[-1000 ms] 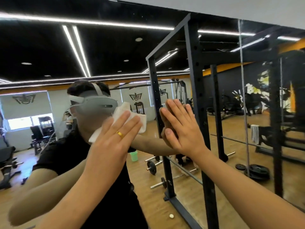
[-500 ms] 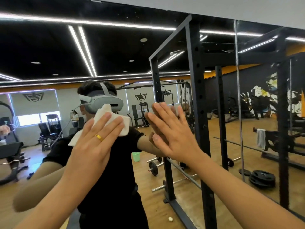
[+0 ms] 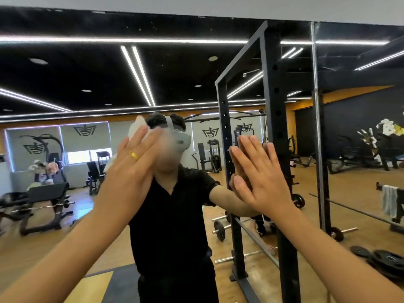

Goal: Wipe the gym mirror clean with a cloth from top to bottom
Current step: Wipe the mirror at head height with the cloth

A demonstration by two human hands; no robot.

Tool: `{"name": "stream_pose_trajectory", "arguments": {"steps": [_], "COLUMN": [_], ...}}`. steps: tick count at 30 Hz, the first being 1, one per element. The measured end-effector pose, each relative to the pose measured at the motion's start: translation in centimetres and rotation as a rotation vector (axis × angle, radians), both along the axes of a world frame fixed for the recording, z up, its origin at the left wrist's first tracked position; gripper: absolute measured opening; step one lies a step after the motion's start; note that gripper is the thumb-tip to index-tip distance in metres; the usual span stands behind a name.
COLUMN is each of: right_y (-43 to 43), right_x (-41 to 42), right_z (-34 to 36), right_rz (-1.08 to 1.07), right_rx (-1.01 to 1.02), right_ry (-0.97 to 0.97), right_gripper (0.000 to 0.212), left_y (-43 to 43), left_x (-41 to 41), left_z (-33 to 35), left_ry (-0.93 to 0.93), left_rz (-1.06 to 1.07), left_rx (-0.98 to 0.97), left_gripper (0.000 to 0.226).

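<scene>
Head view: the left hand (image 3: pixel 133 165) lies flat, fingers straight, on the white cloth (image 3: pixel 136 127), pressing it against the mirror (image 3: pixel 87 73) at the height of the reflected person's head; 1 finger wears a gold ring (image 3: pixel 133 155). The right hand (image 3: pixel 260 171), fingers straight and spread, rests palm-first on the glass, holding nothing, just beside a black rack post (image 3: pixel 272 106)
</scene>
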State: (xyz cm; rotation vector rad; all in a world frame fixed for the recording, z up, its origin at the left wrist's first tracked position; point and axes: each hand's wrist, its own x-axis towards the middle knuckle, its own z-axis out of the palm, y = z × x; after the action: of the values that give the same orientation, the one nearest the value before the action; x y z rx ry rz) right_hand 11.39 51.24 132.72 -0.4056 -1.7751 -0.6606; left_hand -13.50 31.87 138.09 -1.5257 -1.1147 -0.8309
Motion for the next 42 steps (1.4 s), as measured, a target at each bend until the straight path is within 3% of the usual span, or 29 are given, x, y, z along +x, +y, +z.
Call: {"name": "stream_pose_trajectory", "arguments": {"steps": [6, 11, 15, 22, 31, 38, 42], "right_y": [0.1, 0.2, 0.3, 0.4, 0.6, 0.4, 0.4], "right_x": [-0.1, -0.1, -0.1, -0.1, 0.0, 0.1, 0.2], "right_z": [0.0, 0.0, -0.2, -0.3, -0.2, -0.2, -0.1], "right_rz": [0.051, 0.068, 0.068, 0.077, 0.083, 0.080, 0.084], "right_rx": [0.020, 0.032, 0.042, 0.010, 0.036, 0.039, 0.053], "right_ry": [0.016, 0.029, 0.037, 0.028, 0.039, 0.044, 0.048], "right_gripper": [0.064, 0.063, 0.062, 0.063, 0.062, 0.062, 0.062], "left_y": [4.0, 3.2, 2.9, 4.0, 3.5, 2.1, 1.7], "left_x": [4.5, 3.8, 2.7, 4.3, 4.5, 4.8, 4.0], "left_z": [5.1, 0.6, -0.6, 6.7, -0.5, -6.7, -5.4], "left_ry": [-0.025, -0.071, 0.016, -0.103, -0.107, -0.069, 0.050], "left_rz": [-0.018, -0.019, 0.003, 0.004, -0.020, -0.017, 0.059], "left_rx": [0.077, 0.028, -0.003, 0.041, 0.037, -0.081, -0.110], "left_gripper": [0.045, 0.056, 0.064, 0.042, 0.055, 0.041, 0.039]}}
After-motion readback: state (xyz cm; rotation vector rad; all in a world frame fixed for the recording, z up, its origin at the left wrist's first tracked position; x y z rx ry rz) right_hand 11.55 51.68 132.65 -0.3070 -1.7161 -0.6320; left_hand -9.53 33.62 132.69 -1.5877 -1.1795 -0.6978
